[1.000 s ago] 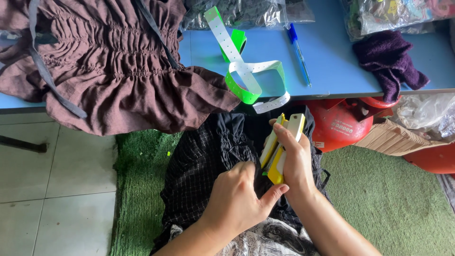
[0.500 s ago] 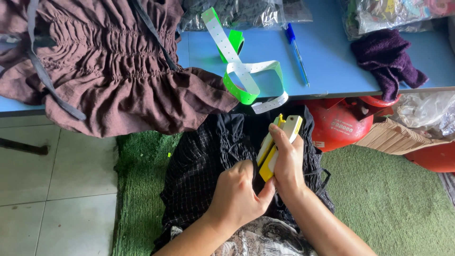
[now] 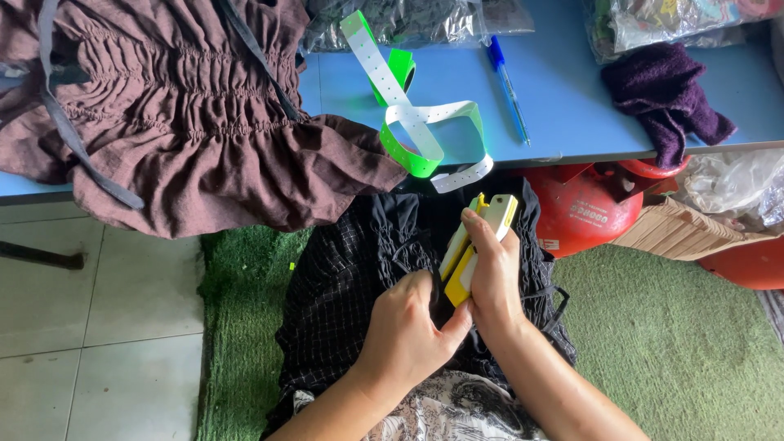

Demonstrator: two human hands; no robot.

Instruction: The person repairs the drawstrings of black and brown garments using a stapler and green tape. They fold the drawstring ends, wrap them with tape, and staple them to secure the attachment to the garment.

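At centre frame the right hand [image 3: 496, 273] is clamped around a yellow-and-white tagging gun [image 3: 475, 245]. The left hand [image 3: 406, 331], fingers curled, pinches the black checked garment [image 3: 347, 286] against the gun's lower end. Above, a green-and-white tag strip [image 3: 412, 122] lies on the blue table [image 3: 563, 114], beside a brown ruched dress [image 3: 188, 122].

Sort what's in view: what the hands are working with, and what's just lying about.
In hand:
- yellow-and-white tagging tool, gripped by the right hand
- black checked garment, held by the left hand

Lying about:
- brown ruched dress
- green-and-white strip
- blue pen
- purple cloth
- red ball
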